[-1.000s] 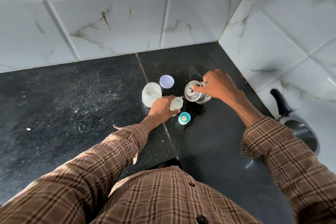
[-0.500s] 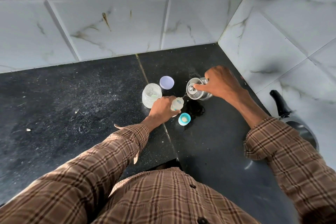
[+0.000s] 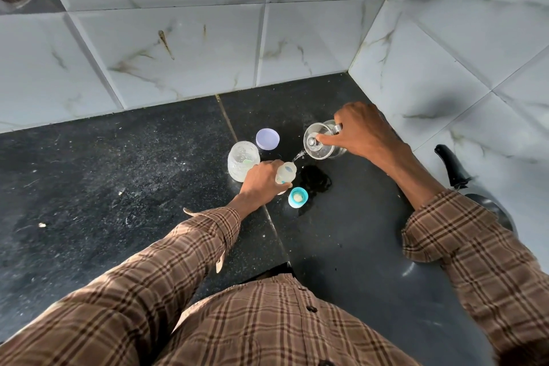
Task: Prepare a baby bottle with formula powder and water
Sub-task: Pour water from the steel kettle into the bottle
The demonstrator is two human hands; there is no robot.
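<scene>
My left hand (image 3: 261,180) grips a small open baby bottle (image 3: 286,173) standing on the black counter (image 3: 118,175). My right hand (image 3: 361,131) holds a glass kettle (image 3: 319,144) tilted toward it, thumb on the lid. A thin stream of water runs from the spout into the bottle's mouth. Just left of the bottle stands a clear jar (image 3: 242,159) of white powder with a green scoop inside. The bottle's teal cap with nipple (image 3: 298,197) lies in front of the bottle.
A lilac lid (image 3: 267,139) lies behind the jar. A puddle of water (image 3: 315,181) spreads right of the bottle. A dark pan with a black handle (image 3: 451,169) sits at the right edge. Tiled walls close the corner behind and to the right.
The kettle has lifted slightly and tipped further toward the bottle. My left hand and the bottle have stayed in place.
</scene>
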